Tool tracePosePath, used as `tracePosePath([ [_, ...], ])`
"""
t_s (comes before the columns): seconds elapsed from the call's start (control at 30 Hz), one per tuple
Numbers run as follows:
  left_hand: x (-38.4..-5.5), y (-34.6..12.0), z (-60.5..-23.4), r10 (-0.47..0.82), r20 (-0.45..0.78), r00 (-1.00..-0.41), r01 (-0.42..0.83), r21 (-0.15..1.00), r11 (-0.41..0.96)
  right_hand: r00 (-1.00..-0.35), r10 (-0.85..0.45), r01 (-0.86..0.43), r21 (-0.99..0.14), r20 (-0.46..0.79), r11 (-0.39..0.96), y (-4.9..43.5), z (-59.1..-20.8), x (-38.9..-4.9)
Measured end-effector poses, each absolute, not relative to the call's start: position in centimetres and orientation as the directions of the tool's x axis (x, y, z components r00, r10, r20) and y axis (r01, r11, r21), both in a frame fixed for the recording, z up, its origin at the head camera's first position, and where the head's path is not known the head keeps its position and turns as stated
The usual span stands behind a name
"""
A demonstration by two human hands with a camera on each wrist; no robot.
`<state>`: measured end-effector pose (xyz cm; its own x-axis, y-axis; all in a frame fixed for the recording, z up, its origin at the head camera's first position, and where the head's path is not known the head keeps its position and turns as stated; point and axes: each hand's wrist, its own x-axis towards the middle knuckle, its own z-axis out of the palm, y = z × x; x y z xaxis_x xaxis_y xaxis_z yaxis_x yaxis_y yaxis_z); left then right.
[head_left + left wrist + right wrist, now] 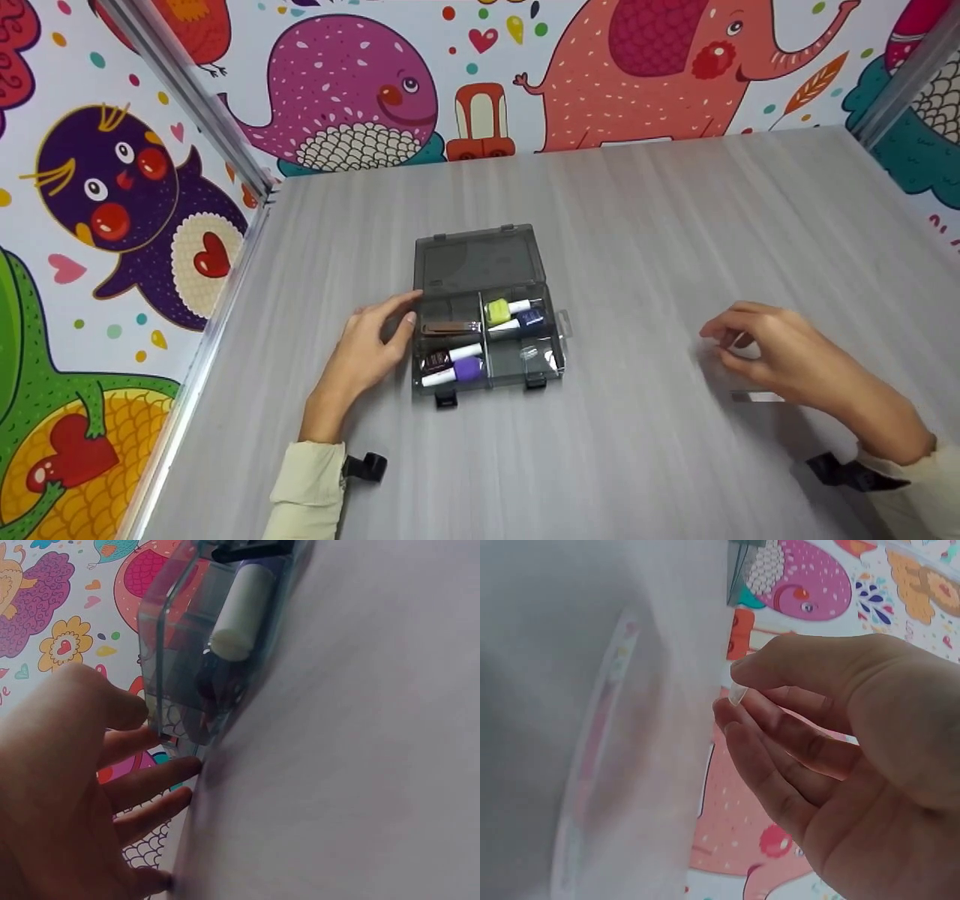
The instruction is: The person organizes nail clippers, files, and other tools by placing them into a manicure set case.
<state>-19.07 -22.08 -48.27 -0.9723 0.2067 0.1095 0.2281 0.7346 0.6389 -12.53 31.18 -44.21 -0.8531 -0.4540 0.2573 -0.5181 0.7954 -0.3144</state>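
Observation:
A smoky see-through plastic case [457, 261] lies with its lid folded back. Nail polish bottles rest in two of its compartments: yellow [498, 311] and dark blue [531, 318] at upper right, blackish [435, 361] and purple [469, 368] at lower left. A brownish nail clipper [450, 328] is in the upper left compartment, and clear shiny pieces [541, 357] in the lower right one. My left hand [367, 341] touches the case's left side with extended fingers. Well to the right, my right hand [780, 360] pinches a small whitish translucent piece [738, 694] between thumb and fingertips.
A narrow shiny strip [757, 396] lies on the grey wood-grain table [630, 450] beneath my right hand. Walls printed with cartoon animals [352, 90] border the table at the back and sides. Two black latches [446, 399] jut from the case's near edge.

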Motion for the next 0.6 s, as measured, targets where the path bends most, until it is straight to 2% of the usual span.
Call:
tracePosePath([
  [0.23,-19.1,-22.1,-48.3,0.218,0.140,-0.966,0.256,0.647,0.719,-0.796,-0.514,-0.601,-0.308,0.320,0.738,28.5,-43.9,-13.8],
  [0.6,-19.1,-22.1,-48.2,0.218,0.121,-0.968,0.243,0.651,0.719,-0.747,-0.563,-0.664,-0.366,0.353,0.652,24.6,-43.5,-14.8],
])
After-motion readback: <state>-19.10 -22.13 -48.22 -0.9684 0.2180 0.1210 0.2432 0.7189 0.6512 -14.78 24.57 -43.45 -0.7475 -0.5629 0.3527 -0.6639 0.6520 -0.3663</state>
